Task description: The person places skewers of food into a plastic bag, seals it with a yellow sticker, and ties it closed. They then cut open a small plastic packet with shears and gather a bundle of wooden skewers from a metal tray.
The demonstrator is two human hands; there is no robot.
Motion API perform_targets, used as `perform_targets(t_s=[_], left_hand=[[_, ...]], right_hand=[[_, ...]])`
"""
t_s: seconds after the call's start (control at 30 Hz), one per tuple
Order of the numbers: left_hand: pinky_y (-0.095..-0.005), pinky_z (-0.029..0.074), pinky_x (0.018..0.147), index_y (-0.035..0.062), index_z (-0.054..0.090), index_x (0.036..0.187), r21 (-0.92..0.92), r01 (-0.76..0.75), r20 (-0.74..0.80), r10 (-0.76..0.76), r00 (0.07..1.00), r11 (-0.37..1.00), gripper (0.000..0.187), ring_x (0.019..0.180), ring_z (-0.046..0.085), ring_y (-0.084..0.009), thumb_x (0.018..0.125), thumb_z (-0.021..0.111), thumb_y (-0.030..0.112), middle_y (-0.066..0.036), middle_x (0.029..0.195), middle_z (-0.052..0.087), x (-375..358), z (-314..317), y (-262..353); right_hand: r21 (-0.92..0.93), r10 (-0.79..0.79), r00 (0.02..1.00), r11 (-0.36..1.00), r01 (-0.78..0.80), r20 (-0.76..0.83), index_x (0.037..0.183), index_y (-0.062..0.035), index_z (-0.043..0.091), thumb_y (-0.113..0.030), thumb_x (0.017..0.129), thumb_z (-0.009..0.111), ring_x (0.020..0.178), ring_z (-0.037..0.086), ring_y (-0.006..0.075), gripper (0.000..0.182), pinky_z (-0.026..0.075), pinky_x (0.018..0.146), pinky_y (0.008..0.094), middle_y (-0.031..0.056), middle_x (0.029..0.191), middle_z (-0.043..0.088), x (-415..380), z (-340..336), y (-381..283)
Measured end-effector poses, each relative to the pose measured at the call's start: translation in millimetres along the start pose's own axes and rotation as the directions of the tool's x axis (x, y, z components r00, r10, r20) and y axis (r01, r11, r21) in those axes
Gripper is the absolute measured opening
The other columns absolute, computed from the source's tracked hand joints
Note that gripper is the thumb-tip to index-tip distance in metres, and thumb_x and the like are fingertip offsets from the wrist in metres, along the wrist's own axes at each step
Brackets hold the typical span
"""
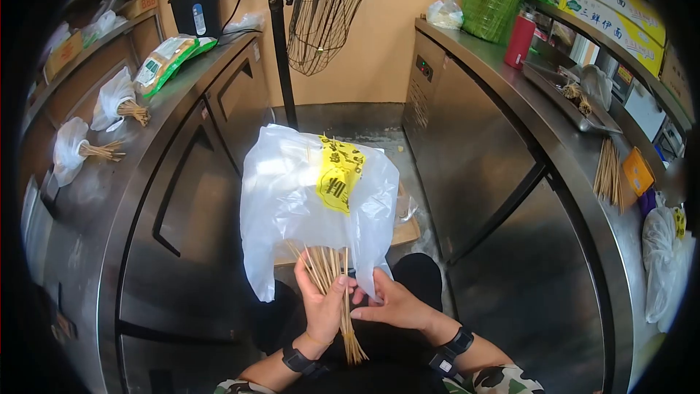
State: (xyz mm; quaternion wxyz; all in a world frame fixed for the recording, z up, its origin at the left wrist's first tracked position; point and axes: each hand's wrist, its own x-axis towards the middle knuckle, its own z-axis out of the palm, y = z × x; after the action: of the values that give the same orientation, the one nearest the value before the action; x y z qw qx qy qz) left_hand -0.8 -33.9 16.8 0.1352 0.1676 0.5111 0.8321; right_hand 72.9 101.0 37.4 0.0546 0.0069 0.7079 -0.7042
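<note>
My left hand (pixel 321 310) is closed round a bundle of thin wooden skewers (pixel 353 343), its thumb lying across them. The skewers' lower ends fan out below that hand, and their upper ends reach under a white plastic bag (pixel 292 190) with a yellow printed patch. My right hand (pixel 401 305) is just right of the bundle, its fingers closed on a hanging strip of the bag. Some of its fingertips are hidden behind the plastic. The bag spreads out in front of my knees and covers part of a brown tray or board (pixel 407 232) on the floor.
Steel counters line both sides. Two bagged skewer bundles (pixel 109 152) and a green-edged packet (pixel 171 62) lie on the left one. At right are loose skewers (pixel 607 175), a metal tray (pixel 565 95), a red bottle (pixel 520 40) and a green basket (pixel 490 7). A fan (pixel 332 14) stands ahead.
</note>
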Motion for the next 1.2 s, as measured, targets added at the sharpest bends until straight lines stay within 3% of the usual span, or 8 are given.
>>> perform_targets(t_s=[0.1, 0.23, 0.4, 0.53, 0.57, 0.73, 0.9, 1.2], left_hand=[[-0.0287, 0.045, 0.088, 0.0118, 0.012, 0.143, -0.047, 0.025, 0.053, -0.022, 0.998, 0.999, 0.068, 0.105, 0.051, -0.0155, 0.091, 0.054, 0.005, -0.01, 0.125, 0.044, -3, -5, -6], [-0.0334, 0.034, 0.103, 0.0101, 0.004, 0.146, -0.037, 0.042, 0.167, -0.035, 0.985, 0.998, 0.073, 0.12, 0.042, -0.0198, 0.092, 0.052, 0.009, -0.012, 0.134, 0.037, -6, -13, 0], [-0.036, 0.028, 0.106, 0.0061, -0.004, 0.146, 0.254, -0.046, 0.411, -0.065, 0.909, 0.966, 0.076, 0.128, 0.034, -0.022, 0.092, 0.05, 0.011, -0.015, 0.141, 0.03, -8, -37, 10], [-0.0295, 0.049, 0.079, -0.0003, 0.037, 0.135, 0.673, -0.213, 0.404, -0.111, 0.908, 0.709, 0.052, 0.086, 0.065, -0.02, 0.089, 0.058, 0.011, -0.011, 0.095, 0.066, 1, -47, 66], [-0.0287, 0.05, 0.061, -0.0009, 0.058, 0.113, 0.704, -0.462, 0.433, 0.19, 0.881, 0.54, 0.033, 0.062, 0.065, -0.0217, 0.082, 0.065, 0.007, -0.007, 0.071, 0.065, 4, -49, 68], [-0.0327, 0.047, 0.058, 0.0035, 0.064, 0.089, 0.674, -0.739, 0.565, 0.627, 0.537, 0.025, 0.02, 0.06, 0.058, -0.0251, 0.07, 0.067, 0.003, -0.008, 0.072, 0.063, 11, -64, 123], [-0.0318, 0.039, 0.095, -0.0008, 0.043, 0.129, 0.53, -0.47, 0.056, 0.524, 0.85, 0.706, 0.045, 0.109, 0.05, -0.0203, 0.088, 0.055, 0.015, -0.014, 0.125, 0.051, 60, -73, 158], [-0.0301, 0.041, 0.092, 0.0069, 0.049, 0.129, 0.632, -0.287, 0.514, -0.111, 0.851, 0.72, 0.054, 0.107, 0.051, -0.0188, 0.083, 0.069, 0.027, -0.01, 0.117, 0.053, 109, -95, 169]], right_hand=[[-0.276, 0.005, 0.999, 0.961, -0.018, -0.048, 0.142, -0.003, 0.022, -0.023, 0.076, 0.078, 0.106, 0.048, 0.0147, 0.089, 0.046, 0.078, 0.0262, 0.0101, 0.126, 0.046, 3, 12, -2], [0.127, -0.114, 0.992, 0.985, 0.12, -0.053, 0.145, -0.0019, 0.015, -0.022, 0.077, 0.077, 0.126, 0.039, 0.0198, 0.094, 0.043, 0.095, 0.0308, 0.0132, 0.136, 0.042, 11, 24, 24], [0.309, 0.114, 0.978, 0.937, -0.165, 0.175, 0.124, -0.001, 0.047, -0.014, 0.083, 0.07, 0.102, 0.056, 0.016, 0.048, 0.048, 0.084, 0.029, 0.0087, 0.11, 0.058, 9, 27, 40], [0.415, 0.101, 0.97, 0.89, -0.188, 0.223, 0.103, -0.0027, 0.058, -0.009, 0.086, 0.066, 0.079, 0.06, 0.0118, 0.02, 0.049, 0.075, 0.0256, 0.003, 0.086, 0.061, 6, 27, 33], [0.414, 0.106, 0.971, 0.891, -0.189, 0.216, 0.103, -0.0026, 0.058, -0.009, 0.086, 0.066, 0.079, 0.06, 0.0117, 0.02, 0.049, 0.075, 0.0254, 0.0029, 0.086, 0.061, 7, 25, 31], [0.361, 0.11, 0.981, 0.918, -0.161, 0.158, 0.103, -0.0022, 0.059, -0.009, 0.086, 0.065, 0.079, 0.06, 0.0118, 0.019, 0.049, 0.074, 0.0247, 0.0027, 0.085, 0.06, 7, 4, 24], [0.09, 0.149, 0.986, 0.984, -0.155, 0.068, 0.109, -0.0005, 0.059, -0.006, 0.081, 0.066, 0.086, 0.06, 0.0132, 0.029, 0.047, 0.079, 0.0263, 0.0047, 0.093, 0.063, -12, -39, 26], [-0.281, 0.094, 0.995, 0.956, -0.082, 0.029, 0.114, -0.0005, 0.059, -0.01, 0.077, 0.069, 0.098, 0.06, 0.0188, 0.039, 0.044, 0.088, 0.0292, 0.0117, 0.104, 0.066, -64, -44, 29]])
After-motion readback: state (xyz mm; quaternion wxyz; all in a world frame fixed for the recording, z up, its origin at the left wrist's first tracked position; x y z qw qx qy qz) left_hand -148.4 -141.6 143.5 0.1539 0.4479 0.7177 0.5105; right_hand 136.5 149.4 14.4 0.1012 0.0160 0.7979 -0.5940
